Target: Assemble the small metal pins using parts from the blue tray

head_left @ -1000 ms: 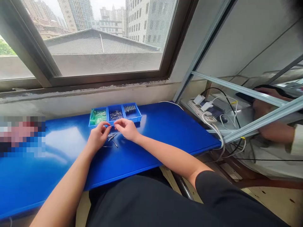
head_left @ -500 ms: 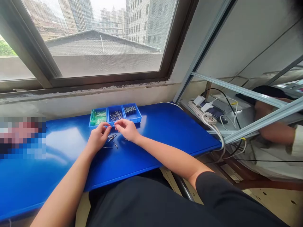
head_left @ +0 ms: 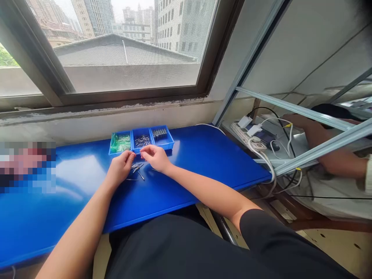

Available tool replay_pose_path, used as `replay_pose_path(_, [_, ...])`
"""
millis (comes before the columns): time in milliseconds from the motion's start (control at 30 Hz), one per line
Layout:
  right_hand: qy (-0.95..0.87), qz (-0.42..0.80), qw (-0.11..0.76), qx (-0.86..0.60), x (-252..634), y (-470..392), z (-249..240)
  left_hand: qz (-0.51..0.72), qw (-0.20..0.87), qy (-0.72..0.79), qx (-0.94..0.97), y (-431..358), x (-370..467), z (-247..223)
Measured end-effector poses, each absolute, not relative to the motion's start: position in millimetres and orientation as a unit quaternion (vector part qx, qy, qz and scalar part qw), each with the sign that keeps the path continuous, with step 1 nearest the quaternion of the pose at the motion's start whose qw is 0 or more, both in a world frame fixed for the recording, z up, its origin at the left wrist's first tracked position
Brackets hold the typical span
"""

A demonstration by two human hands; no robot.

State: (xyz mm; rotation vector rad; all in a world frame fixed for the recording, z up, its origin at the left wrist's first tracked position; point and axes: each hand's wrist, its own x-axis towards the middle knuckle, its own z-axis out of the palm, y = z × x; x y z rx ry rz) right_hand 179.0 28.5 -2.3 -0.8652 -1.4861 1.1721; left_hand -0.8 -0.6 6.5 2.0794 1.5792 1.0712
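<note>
My left hand point(head_left: 121, 167) and my right hand point(head_left: 156, 158) meet in front of a blue three-part bin point(head_left: 171, 145). Thumb and fingers are pinched together on each hand, tips nearly touching. Something thin and small seems to lie between them, too small to make out. Slim metal pins point(head_left: 140, 175) are scattered on the table just below my hands. Small pale pieces in green plastic point(head_left: 115, 144) fill the bin's left compartment. More thin metal pieces point(head_left: 142, 140) lie in the middle one, and short dark cylinders point(head_left: 159, 133) stand in rows in the right one.
The blue table point(head_left: 203, 155) runs along the wall under a window point(head_left: 128, 81). At right stand a metal frame point(head_left: 293, 108), a power strip point(head_left: 247, 135) with chargers, and white cables point(head_left: 269, 166). Another person's arm point(head_left: 331, 155) reaches in behind the frame.
My left fingers have drawn closer together around the pinch; my right hand has barely moved. Behind the frame, the other person's arm has stretched further left.
</note>
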Motion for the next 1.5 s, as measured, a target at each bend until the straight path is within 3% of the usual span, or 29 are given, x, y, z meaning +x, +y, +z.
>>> replay_pose_path(1500, [-0.584, 0.526, 0.502, -0.36, 178.5, 31.3, -4.2, 0.386, 0.157, 0.552, 0.722, -3.3, 1.2, 9.5])
